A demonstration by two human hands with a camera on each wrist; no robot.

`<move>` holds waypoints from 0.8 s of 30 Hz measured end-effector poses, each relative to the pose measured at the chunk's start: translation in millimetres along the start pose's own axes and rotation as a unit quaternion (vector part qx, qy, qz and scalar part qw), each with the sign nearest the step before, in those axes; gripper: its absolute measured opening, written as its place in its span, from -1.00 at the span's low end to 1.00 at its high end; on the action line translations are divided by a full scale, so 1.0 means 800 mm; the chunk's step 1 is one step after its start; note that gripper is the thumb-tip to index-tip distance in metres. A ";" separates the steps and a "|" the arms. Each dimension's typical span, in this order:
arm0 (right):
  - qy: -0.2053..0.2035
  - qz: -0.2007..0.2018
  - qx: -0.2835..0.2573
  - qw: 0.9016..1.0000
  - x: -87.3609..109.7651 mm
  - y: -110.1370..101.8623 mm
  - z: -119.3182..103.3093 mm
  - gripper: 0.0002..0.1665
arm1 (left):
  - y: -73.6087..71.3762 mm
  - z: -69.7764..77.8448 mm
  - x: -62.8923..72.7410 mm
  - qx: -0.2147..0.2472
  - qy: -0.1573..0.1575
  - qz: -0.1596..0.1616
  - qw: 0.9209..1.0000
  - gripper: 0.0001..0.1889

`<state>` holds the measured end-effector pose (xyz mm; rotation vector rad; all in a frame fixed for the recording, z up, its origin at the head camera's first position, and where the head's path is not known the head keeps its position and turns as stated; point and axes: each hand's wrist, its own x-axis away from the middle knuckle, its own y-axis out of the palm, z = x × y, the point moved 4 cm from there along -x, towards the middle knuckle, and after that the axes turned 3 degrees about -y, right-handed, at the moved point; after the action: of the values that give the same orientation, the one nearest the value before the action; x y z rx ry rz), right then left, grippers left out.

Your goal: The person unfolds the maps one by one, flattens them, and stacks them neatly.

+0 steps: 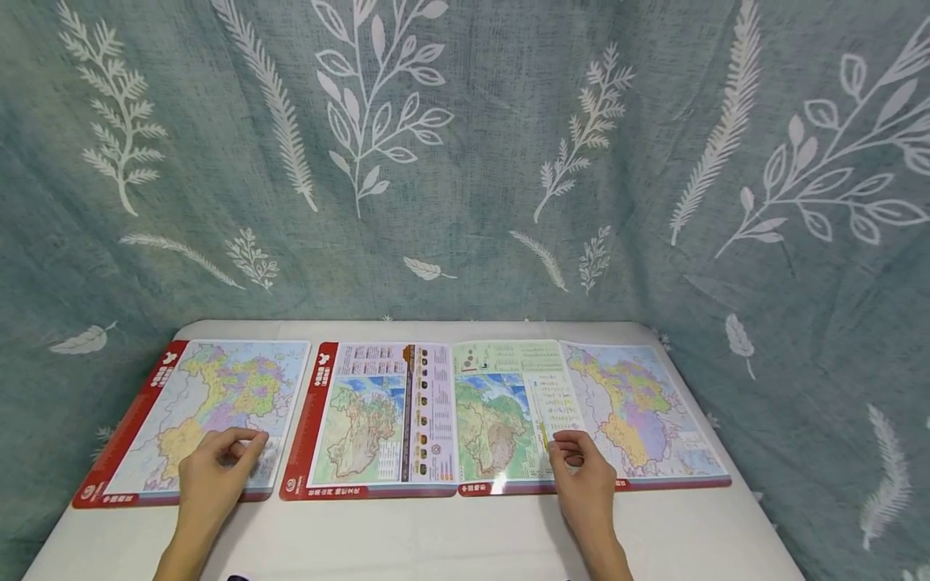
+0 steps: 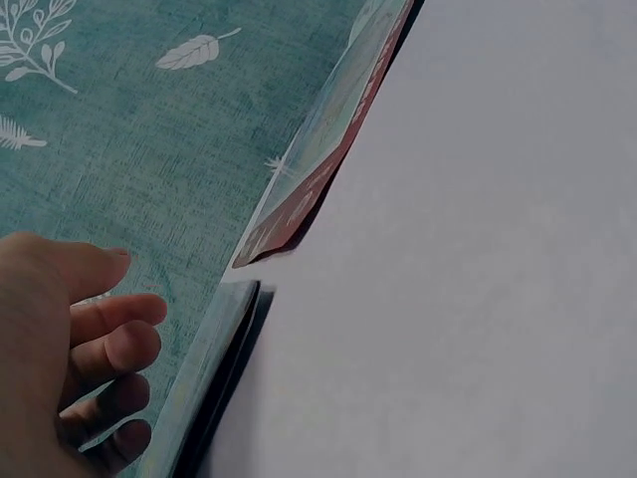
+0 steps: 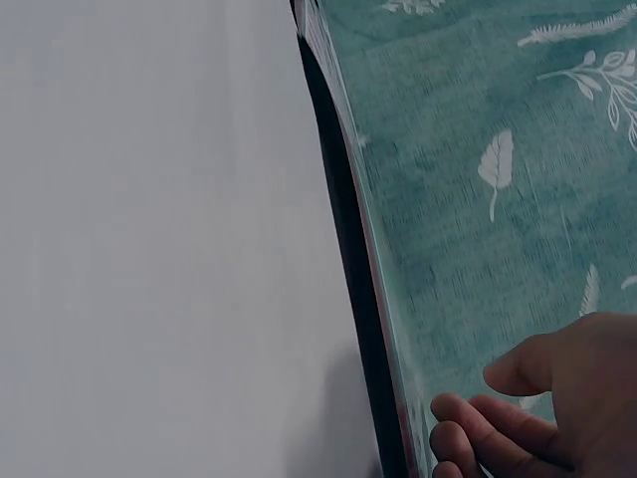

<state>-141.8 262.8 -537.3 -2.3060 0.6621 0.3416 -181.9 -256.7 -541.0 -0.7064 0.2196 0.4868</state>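
Note:
My left hand (image 1: 218,464) hovers over the lower right part of the leftmost map sheet (image 1: 131,428), which has a red left border. In the left wrist view, its thumb and loosely curled fingers (image 2: 134,344) stand apart with nothing between them. At the right, my right hand (image 1: 581,468) is above the seam between the green relief map (image 1: 501,420) and the rightmost coloured map (image 1: 639,403). Loosely bent fingers (image 3: 453,410) hold nothing in the right wrist view. A short yellow mark (image 1: 543,436) shows beside the right fingertips.
Left of the green relief map lies another relief map (image 1: 363,436) with a red border and a printed column of pictures. All the sheets lie along a white table (image 1: 407,541). A green leaf-patterned cloth (image 1: 479,161) hangs behind and beside it. Something small and dark (image 1: 237,578) shows at the bottom edge.

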 end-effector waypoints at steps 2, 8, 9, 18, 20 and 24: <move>-0.006 -0.006 -0.011 1.000 0.004 0.007 -0.006 -0.86 | -0.002 -0.001 0.000 -0.002 -0.005 -0.001 1.000 -0.90; -0.033 -0.030 -0.052 0.998 0.009 0.034 -0.033 -0.84 | -0.011 -0.007 -0.004 0.003 0.008 0.019 1.000 -0.91; -0.036 -0.035 -0.059 0.997 0.009 0.039 -0.039 -0.84 | -0.013 -0.009 -0.005 0.002 0.009 0.023 1.000 -0.91; -0.035 -0.081 -0.118 0.989 0.019 0.089 -0.080 -0.86 | -0.034 -0.031 -0.016 -0.037 0.004 0.046 0.998 -0.90; -0.032 -0.087 -0.122 0.988 0.022 0.096 -0.085 -0.86 | -0.037 -0.035 -0.018 -0.038 -0.001 0.049 0.998 -0.90; -0.033 -0.098 -0.126 0.987 0.027 0.107 -0.097 -0.87 | -0.045 -0.042 -0.021 -0.047 -0.028 0.049 0.997 -0.87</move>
<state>-166.3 147.7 -538.1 -2.5618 0.3726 0.4259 -179.8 -308.6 -539.3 -0.7755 0.1802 0.6120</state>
